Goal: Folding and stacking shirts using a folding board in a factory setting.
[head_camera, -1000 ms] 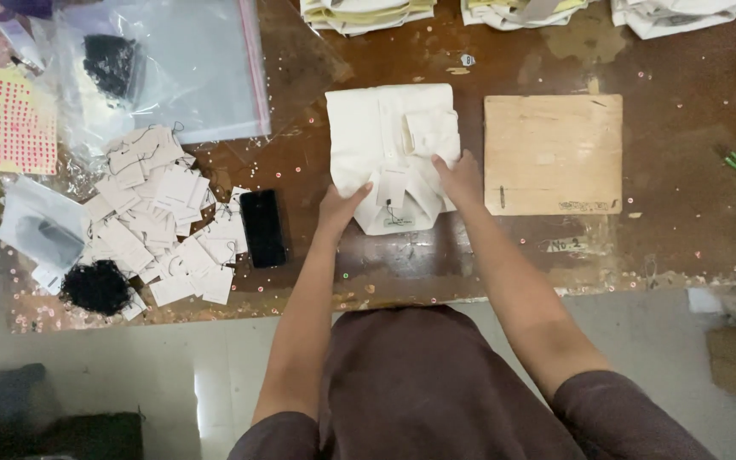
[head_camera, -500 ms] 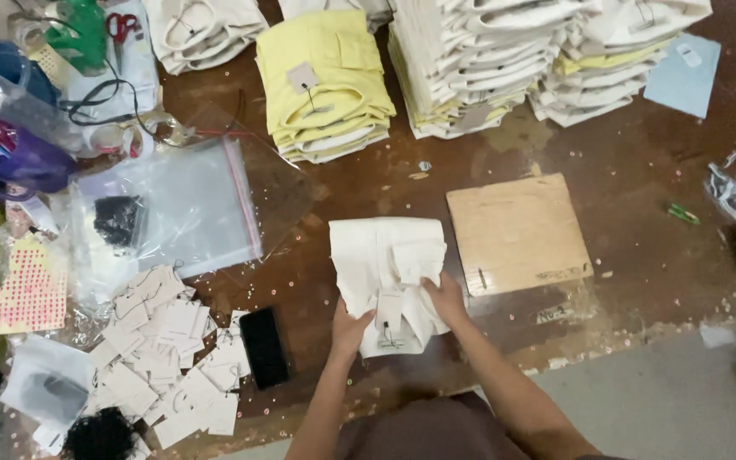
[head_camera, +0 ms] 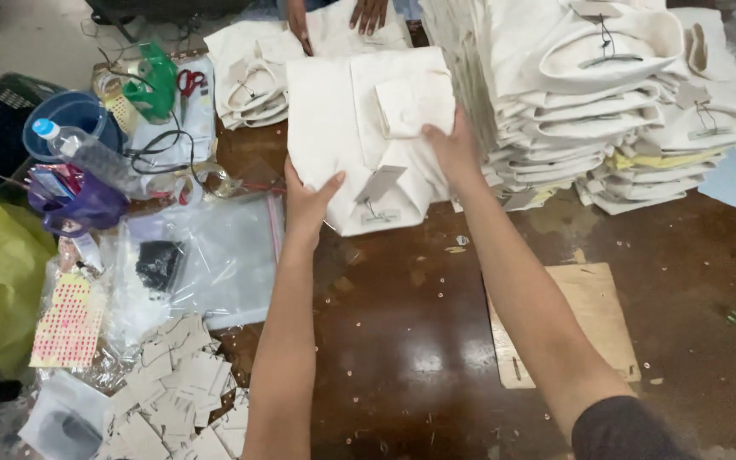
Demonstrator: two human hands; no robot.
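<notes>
A folded cream shirt (head_camera: 355, 128) with a paper tag on its collar is lifted over the brown table, far from me. My left hand (head_camera: 307, 198) grips its lower left edge. My right hand (head_camera: 451, 146) holds its right side near the folded cuff. Just right of the shirt rises a tall stack of folded cream shirts (head_camera: 589, 94). Another person's hands (head_camera: 334, 17) rest on more folded shirts at the far edge.
A wooden folding board (head_camera: 594, 319) lies on the table (head_camera: 402, 341) near my right arm. At left are a clear plastic bag (head_camera: 215, 255), loose paper tags (head_camera: 172, 383), a sticker sheet (head_camera: 66, 324), a blue bucket with a bottle (head_camera: 70, 128) and scissors (head_camera: 187, 81).
Both hands lifted the folded shirt from beside the wooden board and carried it away from me toward the stacks. The view tilted up toward the far side.
</notes>
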